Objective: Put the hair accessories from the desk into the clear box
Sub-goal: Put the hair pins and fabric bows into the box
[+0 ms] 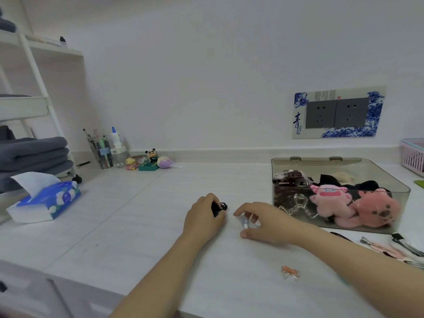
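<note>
A small black hair tie (219, 207) is being held in the left hand (203, 218), near the middle of the desk (114, 226). The fingers are curled shut around it, and only a dark loop is sticking out at about 2 o'clock from the hand.

Just beside it, a small clear clip (249, 221) is being pinched in the right hand (263, 222). The fingers are bent over it and closed on it, and the hand is resting on the desk.

The clear box (286, 166) is sitting at about 2 o'clock from both hands. Its top is open. The right hand is nearer to it, so that clip can probably be dropped in first. The box is long from left to right, and it is already partly filled with clips, dark ties and two pink plush toys (353, 208).

More things are still waiting on the desk. A little orange bow clip (290, 273) is lying at about 5 o'clock from the right hand, and some flat hair pins (394, 247) are lying at about 4 o'clock, in front of the box.
</note>
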